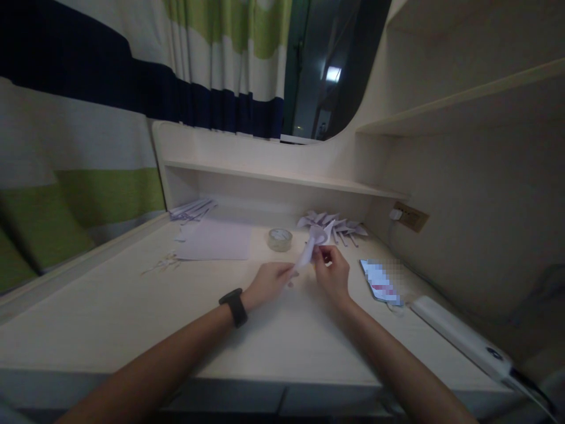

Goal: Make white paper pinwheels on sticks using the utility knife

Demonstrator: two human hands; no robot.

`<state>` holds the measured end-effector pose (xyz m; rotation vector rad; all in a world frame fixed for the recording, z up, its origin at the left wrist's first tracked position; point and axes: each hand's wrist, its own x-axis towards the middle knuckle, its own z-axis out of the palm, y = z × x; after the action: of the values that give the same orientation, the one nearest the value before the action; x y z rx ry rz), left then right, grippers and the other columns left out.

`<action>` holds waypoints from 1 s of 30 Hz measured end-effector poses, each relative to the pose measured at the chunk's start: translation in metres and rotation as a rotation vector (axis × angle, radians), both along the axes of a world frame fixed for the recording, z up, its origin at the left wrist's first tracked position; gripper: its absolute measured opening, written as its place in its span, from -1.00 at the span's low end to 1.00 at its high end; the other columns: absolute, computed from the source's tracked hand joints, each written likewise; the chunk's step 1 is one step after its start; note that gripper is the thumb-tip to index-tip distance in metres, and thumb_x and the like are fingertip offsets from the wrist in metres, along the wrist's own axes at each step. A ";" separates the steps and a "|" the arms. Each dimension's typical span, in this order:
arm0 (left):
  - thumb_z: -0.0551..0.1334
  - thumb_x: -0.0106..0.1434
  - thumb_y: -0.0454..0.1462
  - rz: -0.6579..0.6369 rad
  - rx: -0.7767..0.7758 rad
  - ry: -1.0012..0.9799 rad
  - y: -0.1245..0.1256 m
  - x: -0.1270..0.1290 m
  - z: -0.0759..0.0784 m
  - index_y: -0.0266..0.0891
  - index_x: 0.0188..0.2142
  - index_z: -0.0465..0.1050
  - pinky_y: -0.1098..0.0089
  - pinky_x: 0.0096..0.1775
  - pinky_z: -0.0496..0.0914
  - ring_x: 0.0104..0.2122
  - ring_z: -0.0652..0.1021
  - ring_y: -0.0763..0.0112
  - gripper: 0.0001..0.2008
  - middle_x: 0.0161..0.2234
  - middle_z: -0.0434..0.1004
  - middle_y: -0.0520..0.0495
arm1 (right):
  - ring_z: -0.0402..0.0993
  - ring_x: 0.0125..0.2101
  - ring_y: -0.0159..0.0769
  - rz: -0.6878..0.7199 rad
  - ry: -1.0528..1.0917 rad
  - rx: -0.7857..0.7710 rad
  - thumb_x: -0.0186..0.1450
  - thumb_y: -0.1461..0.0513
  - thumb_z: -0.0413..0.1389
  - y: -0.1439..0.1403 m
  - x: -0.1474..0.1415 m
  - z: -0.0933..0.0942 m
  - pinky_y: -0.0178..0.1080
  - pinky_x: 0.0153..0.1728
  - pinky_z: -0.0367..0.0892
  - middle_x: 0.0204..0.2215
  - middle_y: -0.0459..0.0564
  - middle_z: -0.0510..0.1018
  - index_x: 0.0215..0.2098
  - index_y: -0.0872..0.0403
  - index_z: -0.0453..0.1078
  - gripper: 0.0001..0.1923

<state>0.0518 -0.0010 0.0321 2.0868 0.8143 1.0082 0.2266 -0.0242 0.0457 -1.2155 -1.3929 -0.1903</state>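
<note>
Your folded paper [305, 254] is up in front of you, tilted between your two hands just above the counter [145, 321], its lower end toward 7 o'clock and its flared, curled end toward 1 o'clock. Your left hand [268, 284] has its fingers pinched together on the lower end; your right hand [334, 275] has its fingers bent in and clamped near the middle, just below the flare, though the tips are partly hidden. Taking the held paper as the clock's centre, the roll of tape [279, 239] sits near at 10 o'clock, the flat sheet [220, 240] lies farther off toward 9 to 10, and a bundle of paper strips [194, 208] rests beyond it at 10. A heap of other folded pieces [348, 227] is close by at 1 to 2 o'clock, and the phone [375, 281] is well apart at 4. Expect the piece to be very light and thin, stiffer along its folds but soft and springy at the loose flaps, so it would probably dent or crease under a hard squeeze. It should not be slippery in dry fingers. Your best hold is likely the narrow lower end and the layered middle, with light pressure; the curled flare looks the easiest part to crush.
</note>
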 end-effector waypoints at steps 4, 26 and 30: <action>0.13 0.25 -0.08 0.014 -0.227 -0.154 0.008 0.000 -0.004 -0.32 -0.30 0.52 0.45 -0.49 0.31 -0.53 0.51 0.40 -0.66 -0.40 0.57 -0.15 | 0.38 -0.20 -0.18 -0.105 -0.180 0.112 0.30 0.20 -0.02 0.003 0.016 0.009 -0.10 -0.16 0.28 -0.26 0.07 0.48 -0.20 0.10 0.36 -0.81; 0.36 0.04 -0.05 -0.104 -0.512 -0.478 0.023 -0.009 -0.013 -0.35 -0.26 0.51 0.45 -0.38 0.28 -0.40 0.43 0.43 -0.59 -0.36 0.47 -0.11 | 0.33 0.04 -0.14 0.274 -0.529 -0.025 0.24 0.28 0.04 -0.010 -0.025 -0.017 -0.02 0.04 0.28 0.06 0.15 0.42 0.11 0.10 0.25 -0.54; 0.35 0.04 -0.06 -0.121 -0.530 -0.472 0.022 -0.007 -0.015 -0.37 -0.30 0.52 0.47 -0.43 0.24 -0.46 0.41 0.45 -0.61 -0.41 0.46 -0.11 | 0.35 0.03 -0.20 0.367 -0.556 0.065 0.26 0.31 0.02 -0.014 -0.027 -0.015 -0.08 0.02 0.29 0.06 0.09 0.42 0.08 0.06 0.27 -0.60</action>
<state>0.0448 0.0210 0.0173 1.3610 0.6160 1.0258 0.1994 -0.0380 0.0302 -0.8605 -2.0492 -0.3284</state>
